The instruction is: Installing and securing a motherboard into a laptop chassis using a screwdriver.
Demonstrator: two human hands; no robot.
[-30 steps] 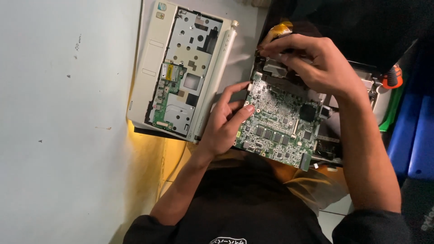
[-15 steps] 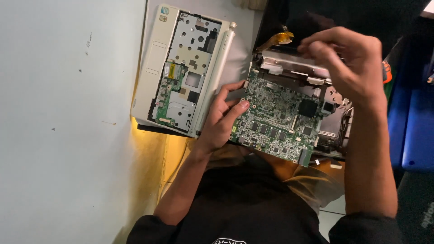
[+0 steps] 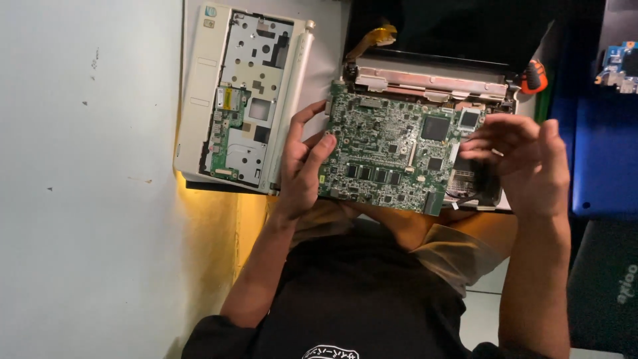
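A green circuit board (image 3: 392, 149) studded with chips lies over an opened silver laptop base (image 3: 432, 81). My left hand (image 3: 300, 169) grips the board's left edge, thumb on top and fingers along the side. My right hand (image 3: 525, 159) hovers at the board's right edge. Its fingers are bent and apart, with the tips touching the area beside a square chip (image 3: 469, 119). Nothing shows inside that hand. The base's lower part is hidden under the board and my right hand.
A white laptop shell (image 3: 199, 100) holding a small green board (image 3: 226, 136) lies to the left on a pale surface (image 3: 86, 186). An orange ribbon cable (image 3: 376, 34), an orange-handled tool (image 3: 533, 76), a blue case (image 3: 601, 153) and another circuit board (image 3: 621, 63) surround the work.
My right hand has moved from the board's top edge down to its right edge. The board now lies flatter and fully uncovered. My left hand keeps its grip.
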